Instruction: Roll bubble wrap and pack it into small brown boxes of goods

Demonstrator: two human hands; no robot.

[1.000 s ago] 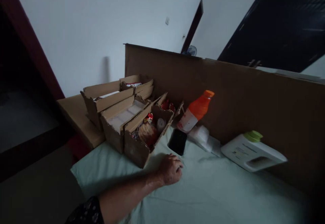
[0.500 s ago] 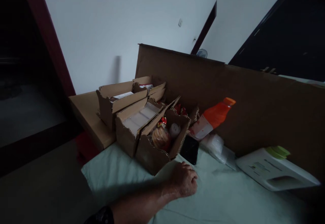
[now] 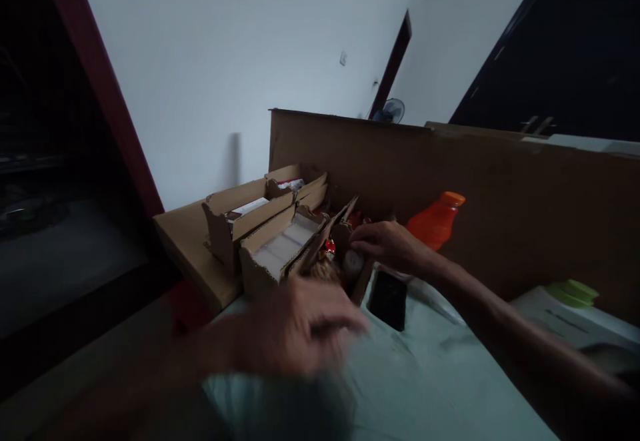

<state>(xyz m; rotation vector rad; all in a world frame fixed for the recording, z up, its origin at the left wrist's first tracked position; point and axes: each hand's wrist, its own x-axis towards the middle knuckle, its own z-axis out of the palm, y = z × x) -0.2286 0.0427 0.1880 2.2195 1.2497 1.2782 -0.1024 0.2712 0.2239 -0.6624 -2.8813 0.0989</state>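
Observation:
My right hand (image 3: pixel 387 244) reaches over the far end of the nearest open cardboard box (image 3: pixel 356 289), its fingers bent together at the rim; their tips are partly hidden. Below these fingers, inside the box, sits a round pale container (image 3: pixel 353 264). Next to it are a clear-wrapped food pack (image 3: pixel 324 270) and a shiny red wrapper (image 3: pixel 329 246). My left hand (image 3: pixel 305 324) is in front of the box's near end, fingers curved and smeared by motion; whether it touches the box is unclear.
Two more cardboard boxes (image 3: pixel 257 280) stand to the left, one with a translucent block (image 3: pixel 285 244). An orange bottle (image 3: pixel 434 223), a dark phone-like slab (image 3: pixel 388 300) and a white jug with green cap (image 3: pixel 575 294) lie right. A cardboard panel (image 3: pixel 475 188) rises behind.
My right hand has come in from the right to the box's far end. My left hand has lifted off the cloth and moved left. The view has shifted slightly.

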